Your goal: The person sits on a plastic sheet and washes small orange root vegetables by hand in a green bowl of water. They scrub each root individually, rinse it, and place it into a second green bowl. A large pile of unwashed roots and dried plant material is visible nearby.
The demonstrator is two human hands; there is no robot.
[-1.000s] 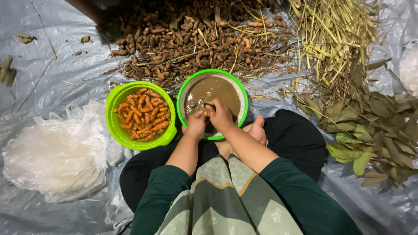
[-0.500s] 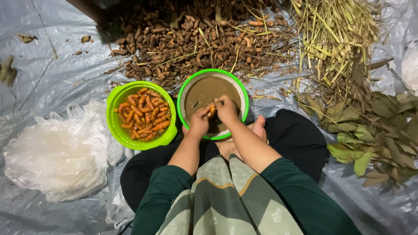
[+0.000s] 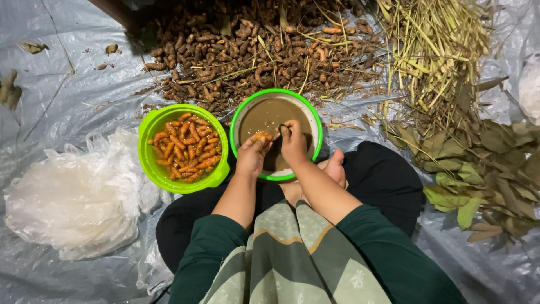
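My left hand [image 3: 252,155] grips orange root [image 3: 262,135] over muddy-water bowl [image 3: 243,112]; my right hand [image 3: 293,142] pinches small dark tool [image 3: 279,128]

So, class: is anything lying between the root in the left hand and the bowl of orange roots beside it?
Nothing visible does. The left hand holds the root over the bowl of brown water, and the bowl of orange roots sits right beside it, rims nearly touching.
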